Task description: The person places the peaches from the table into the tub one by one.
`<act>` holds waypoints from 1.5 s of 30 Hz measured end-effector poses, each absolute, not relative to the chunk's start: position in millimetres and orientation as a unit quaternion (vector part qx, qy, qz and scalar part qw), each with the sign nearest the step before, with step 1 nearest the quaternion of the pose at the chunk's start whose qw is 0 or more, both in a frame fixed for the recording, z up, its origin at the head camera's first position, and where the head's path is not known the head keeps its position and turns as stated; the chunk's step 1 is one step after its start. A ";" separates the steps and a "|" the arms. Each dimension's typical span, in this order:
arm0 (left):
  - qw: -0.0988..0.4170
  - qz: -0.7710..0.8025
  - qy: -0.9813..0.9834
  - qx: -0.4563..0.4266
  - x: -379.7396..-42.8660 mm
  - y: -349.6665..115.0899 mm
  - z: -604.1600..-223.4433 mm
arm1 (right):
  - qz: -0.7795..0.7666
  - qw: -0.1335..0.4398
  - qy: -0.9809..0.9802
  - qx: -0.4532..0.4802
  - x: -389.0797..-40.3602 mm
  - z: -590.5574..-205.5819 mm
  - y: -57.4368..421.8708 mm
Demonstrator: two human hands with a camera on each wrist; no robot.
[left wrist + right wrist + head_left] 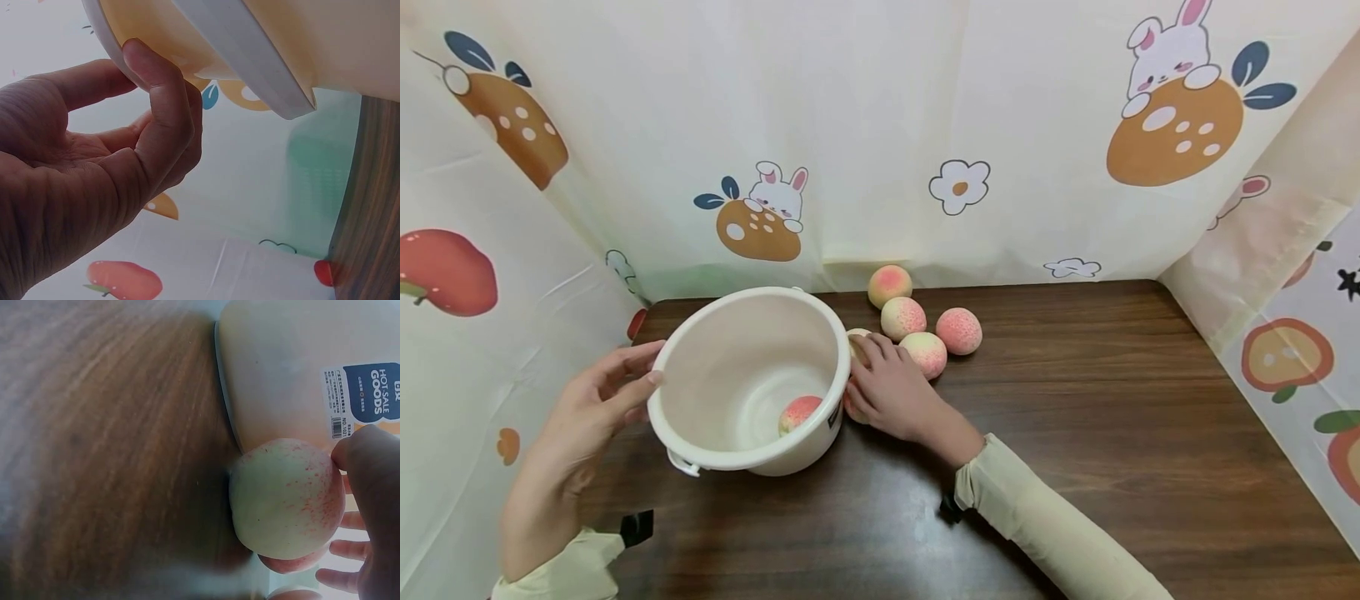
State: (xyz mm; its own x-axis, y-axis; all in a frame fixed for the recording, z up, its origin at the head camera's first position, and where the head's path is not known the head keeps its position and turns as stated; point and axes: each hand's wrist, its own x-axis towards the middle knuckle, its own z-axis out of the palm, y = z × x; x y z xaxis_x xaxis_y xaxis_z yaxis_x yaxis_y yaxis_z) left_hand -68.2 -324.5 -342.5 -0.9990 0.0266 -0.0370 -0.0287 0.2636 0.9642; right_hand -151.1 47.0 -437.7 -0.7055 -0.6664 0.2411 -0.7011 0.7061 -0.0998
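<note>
A white bucket stands left of centre on the table, its mouth tipped toward the head camera. My left hand pinches its rim on the left side; the left wrist view shows finger and thumb at the rim. Inside the bucket lies one pink peach. At the bucket's right side, my right hand reaches over a pale peach on the table, thumb touching it and the other fingers spread above. Another peach is partly hidden under those fingers.
Several more peaches cluster behind and right of my right hand, among them a pink one and a yellowish one near the back edge. The dark wooden table meets a printed curtain at the back and sides.
</note>
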 end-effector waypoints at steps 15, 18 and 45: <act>0.026 0.601 0.799 -0.002 -69.3 -324.7 -342.9 | 0.124 0.111 -0.903 0.395 -140.7 -441.9 49.9; 0.025 0.603 0.798 -0.001 -69.5 -324.9 -343.1 | 0.122 0.110 -0.903 0.397 -139.4 -442.3 49.6; 0.027 0.619 0.785 0.006 -69.5 -325.7 -344.2 | 0.091 0.116 -0.893 0.424 -137.7 -442.3 52.2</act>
State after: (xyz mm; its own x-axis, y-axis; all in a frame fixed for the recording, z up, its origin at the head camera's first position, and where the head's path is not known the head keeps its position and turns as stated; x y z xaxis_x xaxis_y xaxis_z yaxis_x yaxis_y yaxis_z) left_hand -69.5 -325.7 -344.2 -0.9985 0.0418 -0.0348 -0.0241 0.2326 0.9723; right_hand -137.7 52.2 -442.3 -0.6133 -0.7370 0.2843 -0.7793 0.6233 -0.0653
